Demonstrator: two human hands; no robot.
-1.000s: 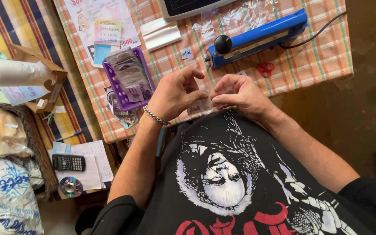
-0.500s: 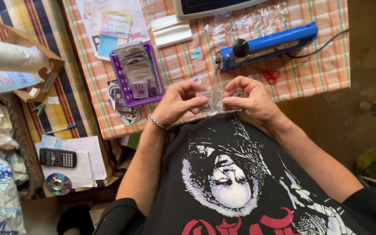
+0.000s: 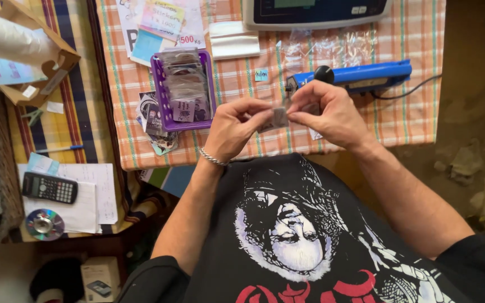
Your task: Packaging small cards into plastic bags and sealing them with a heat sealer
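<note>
Head view, hands: a small flat packet of stickers in clear plastic (image 3: pixel 279 118) is held between the left hand (image 3: pixel 236 126) and the right hand (image 3: pixel 332 112), above the near edge of the orange checked tablecloth (image 3: pixel 405 112).
Grip: the packet is pinched at its left edge by the left thumb and forefinger, and at its right edge by the right fingertips; both are pressed together on it.
Behind the hands: a blue bar-shaped heat sealer with a black knob (image 3: pixel 360 76) is seen just beyond the right hand.
Left of the hands: a purple plastic tray (image 3: pixel 164 90) is filled with similar packets.
Progress: many packets are judged finished, being stacked in the tray; the held one is not yet set down.
</note>
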